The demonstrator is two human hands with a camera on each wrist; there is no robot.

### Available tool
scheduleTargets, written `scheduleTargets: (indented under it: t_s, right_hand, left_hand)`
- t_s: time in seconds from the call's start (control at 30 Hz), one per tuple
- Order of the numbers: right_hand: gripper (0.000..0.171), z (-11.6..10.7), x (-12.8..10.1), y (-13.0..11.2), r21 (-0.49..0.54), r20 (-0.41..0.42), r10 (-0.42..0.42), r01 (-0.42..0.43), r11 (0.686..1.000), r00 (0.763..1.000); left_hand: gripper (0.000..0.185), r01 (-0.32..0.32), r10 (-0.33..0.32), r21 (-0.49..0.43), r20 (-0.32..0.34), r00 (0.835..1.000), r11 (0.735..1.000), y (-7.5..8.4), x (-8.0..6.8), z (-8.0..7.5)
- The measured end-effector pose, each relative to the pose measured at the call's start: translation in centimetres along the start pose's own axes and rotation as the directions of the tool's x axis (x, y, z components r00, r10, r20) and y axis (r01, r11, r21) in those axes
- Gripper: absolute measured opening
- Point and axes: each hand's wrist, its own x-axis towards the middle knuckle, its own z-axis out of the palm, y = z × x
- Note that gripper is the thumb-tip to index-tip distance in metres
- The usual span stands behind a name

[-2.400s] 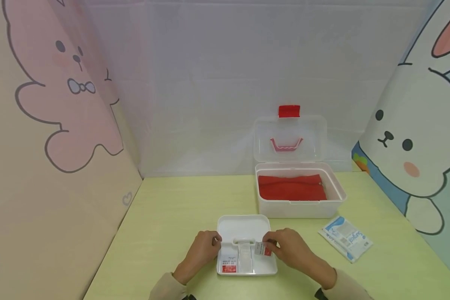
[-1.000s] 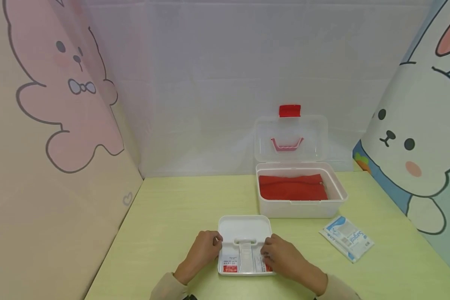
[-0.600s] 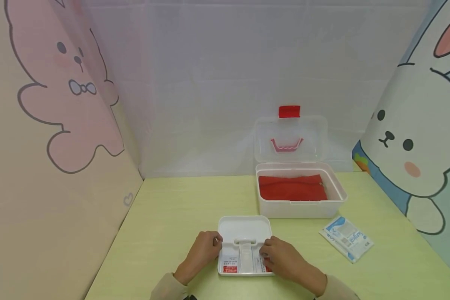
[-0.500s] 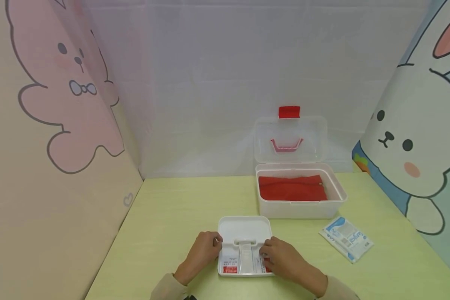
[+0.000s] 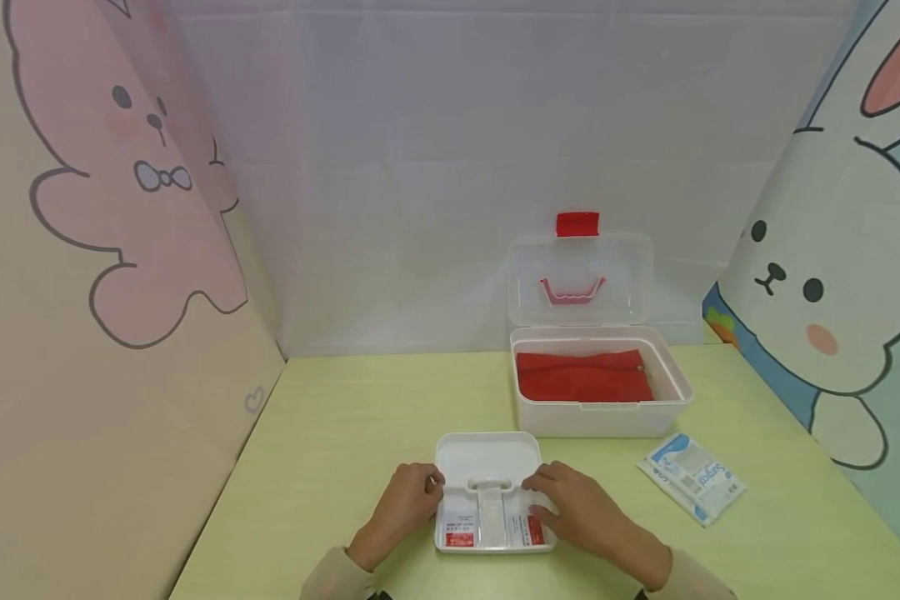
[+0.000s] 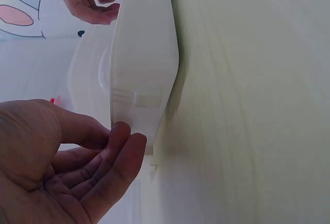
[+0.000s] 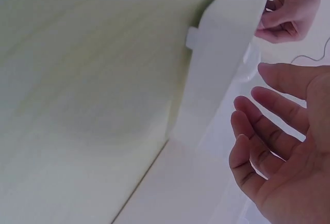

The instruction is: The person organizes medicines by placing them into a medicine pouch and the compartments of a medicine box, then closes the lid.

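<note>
A shallow white plastic case (image 5: 487, 454) lies with its lid folded back near the front of the table. My left hand (image 5: 408, 496) pinches its left rim; the left wrist view has the thumb on top and fingers (image 6: 121, 157) against the outer wall. Over the right side hovers my right hand (image 5: 581, 510), fingers loosely bent and holding nothing, as the right wrist view confirms. Inside the case, a red-and-white packet (image 5: 460, 533) is on the left and a similar packet (image 5: 527, 531) on the right, partly under the right fingers. A narrow whitish strip (image 5: 491, 518) separates them.
Behind the case stands a larger white box (image 5: 600, 419) with its clear lid (image 5: 630, 279) raised, a red pouch (image 5: 581, 379) inside. Blue-and-white packets (image 5: 693, 477) lie on the table to the right. Printed walls border the table at left, right and back.
My right hand has set the small red-and-white packet it held into the case's right side, let go of it and drawn slightly back to the right. The left hand has stayed put.
</note>
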Motion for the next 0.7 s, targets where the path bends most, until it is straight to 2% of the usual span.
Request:
scheduleTargets:
  t_s: [0.17,0.5,0.6,0.7]
  right_hand:
    - [0.032,-1.1,-0.5,0.8,-0.047,-0.106,-0.007,0.002,0.999,0.994]
    - [0.033,-3.7,-1.8,3.2,-0.082,-0.216,0.039,-0.058,0.995,0.976]
    - [0.035,-4.1,-2.5,4.3,-0.083,-0.225,0.058,-0.078,0.994,0.973]
    - [0.038,-4.6,-3.4,5.6,-0.069,-0.199,0.105,-0.12,0.99,0.974]
  left_hand:
    - [0.016,-0.009,0.009,0.006,-0.008,1.0,1.0,0.0,0.0,-0.1]
    - [0.016,-0.022,0.022,-0.004,-0.01,1.0,1.0,-0.1,0.0,-0.2]
    - [0.016,-0.023,0.023,-0.008,-0.001,1.0,1.0,-0.2,0.0,-0.1]
    - [0.016,-0.02,0.02,-0.008,0.0,1.0,1.0,-0.2,0.0,-0.1]
